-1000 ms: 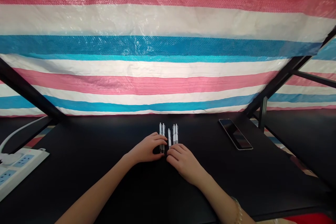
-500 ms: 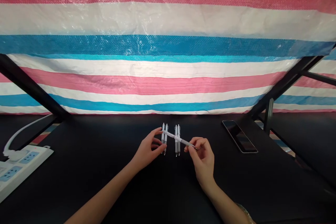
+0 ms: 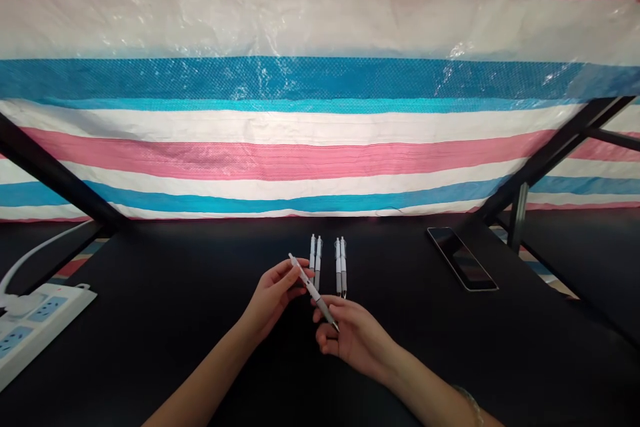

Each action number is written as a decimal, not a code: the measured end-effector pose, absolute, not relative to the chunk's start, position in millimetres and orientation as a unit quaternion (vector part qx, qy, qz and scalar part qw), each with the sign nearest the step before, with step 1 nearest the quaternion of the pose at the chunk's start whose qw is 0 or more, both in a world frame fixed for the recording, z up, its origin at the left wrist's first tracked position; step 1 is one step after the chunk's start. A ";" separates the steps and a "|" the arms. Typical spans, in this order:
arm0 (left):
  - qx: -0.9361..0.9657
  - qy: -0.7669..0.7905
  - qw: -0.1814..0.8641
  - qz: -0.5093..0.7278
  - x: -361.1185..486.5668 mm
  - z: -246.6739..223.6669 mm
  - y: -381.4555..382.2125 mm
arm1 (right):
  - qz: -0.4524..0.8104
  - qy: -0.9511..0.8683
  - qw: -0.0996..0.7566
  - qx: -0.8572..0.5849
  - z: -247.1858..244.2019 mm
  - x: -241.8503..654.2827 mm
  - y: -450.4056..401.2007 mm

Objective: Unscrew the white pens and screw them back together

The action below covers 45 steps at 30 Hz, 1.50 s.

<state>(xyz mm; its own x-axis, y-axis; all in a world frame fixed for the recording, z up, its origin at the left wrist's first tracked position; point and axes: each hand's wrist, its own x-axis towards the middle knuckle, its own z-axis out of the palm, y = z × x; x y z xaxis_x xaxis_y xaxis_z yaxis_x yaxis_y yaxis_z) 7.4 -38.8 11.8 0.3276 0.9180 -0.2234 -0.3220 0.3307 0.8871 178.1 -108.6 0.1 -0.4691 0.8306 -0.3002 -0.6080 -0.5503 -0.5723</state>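
Observation:
A white click pen (image 3: 311,289) with a grey grip slants between my hands, its push button up and to the left. My left hand (image 3: 273,295) pinches its upper part between thumb and fingers. Near the tip, my right hand (image 3: 357,333) has its thumb and index finger around the grey grip, the other fingers curled. Just beyond lie two similar pens (image 3: 319,253) side by side, their lower parts partly hidden by my left fingers. Another pair of pens (image 3: 341,263) rests to the right of them, tips toward me.
A dark-screened phone (image 3: 463,259) lies on the black table (image 3: 240,240) at the right. On the left is a white power strip (image 3: 55,320) with a plugged-in cable. Black metal bars (image 3: 55,170) slope at both sides, before a striped plastic sheet (image 3: 320,160).
The held pen has come nearer to me and turned steeper. My left hand, open before, now grips its upper part. My right hand has moved left and toward me.

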 end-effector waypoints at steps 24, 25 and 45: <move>0.367 0.413 0.690 0.467 12.8 9.6 -45.5 | 0.851 -0.236 0.345 -0.317 -6.7 180.4 -106.1; 0.366 0.418 0.688 0.467 13.2 9.5 -45.6 | 0.854 -0.238 0.339 -0.314 -7.3 180.7 -106.1; 0.371 0.415 0.685 0.471 16.0 6.6 -45.3 | 0.862 -0.250 0.296 -0.328 -3.4 182.2 -107.6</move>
